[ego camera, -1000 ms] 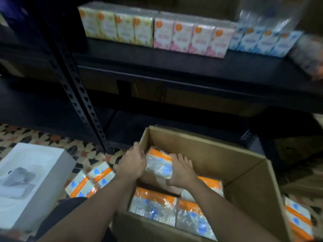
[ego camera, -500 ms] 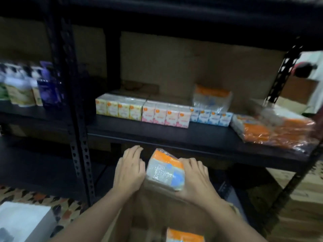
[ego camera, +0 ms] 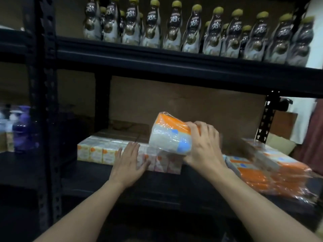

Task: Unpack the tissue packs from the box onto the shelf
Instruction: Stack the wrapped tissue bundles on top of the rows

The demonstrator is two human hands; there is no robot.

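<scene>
Right grip point(ego camera: 204, 145): fingers and thumb curled round the near end of one tissue pack point(ego camera: 167, 135), clamped on it.
Hangs above the front of the middle shelf point(ego camera: 87, 173), over the right end of a row of small cartons point(ego camera: 97, 151). Touching the row or clear of it: cannot tell.
Tilted, orange band up and back, blue-marked face toward the camera. Long axis from the grip up and leftward, into the bay.

Left grip point(ego camera: 130, 160): fingers straight and spread, holding nothing. Hovers palm down just in front of the pink cartons mid-row; contact unclear. Lower than the pack and just beside it, on its left.

Judged step: placing.
Pack ahead and left of the right grip, so set-down probably calls for a push forward and a roll to level.
Pile of like orange packs point(ego camera: 262, 173) to the right on the same shelf, blurred, near the right wrist.
Right grip nearer to both pack and pile; left free only to steady.

Surface: flat black board, bare strip along the front edge.
Perforated black upright point(ego camera: 47, 102) at left.
Shelf above: ranks of dark bottles with yellow-green caps point(ego camera: 192, 28).
Purple bottles point(ego camera: 22, 131) in the next bay left, blurred.
Brown back panel behind. Dim light. Box out of view.
</scene>
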